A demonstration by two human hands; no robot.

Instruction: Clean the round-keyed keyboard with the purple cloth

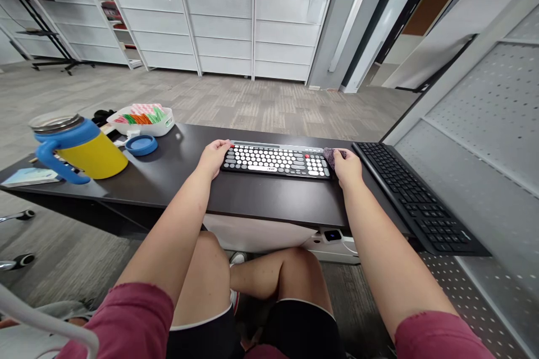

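Observation:
A keyboard (275, 160) with round white and grey keys and a few red ones lies on the dark desk in front of me. My left hand (214, 156) grips its left end, fingers at the upper corner. At the right end, my right hand (347, 165) is closed on a crumpled dark patterned cloth (329, 156), which touches the keyboard's edge. Part of the cloth is hidden under the fingers. Just right of that hand, a black keyboard (415, 193) lies at an angle along the desk's right side.
On the left stand a large yellow and blue mug (90, 148), a round blue lid (141, 145) and a white basket (162, 126) of colourful packets. A grey perforated panel (497, 112) borders the right side. A watch (332, 235) sits below the front edge of the desk (269, 199).

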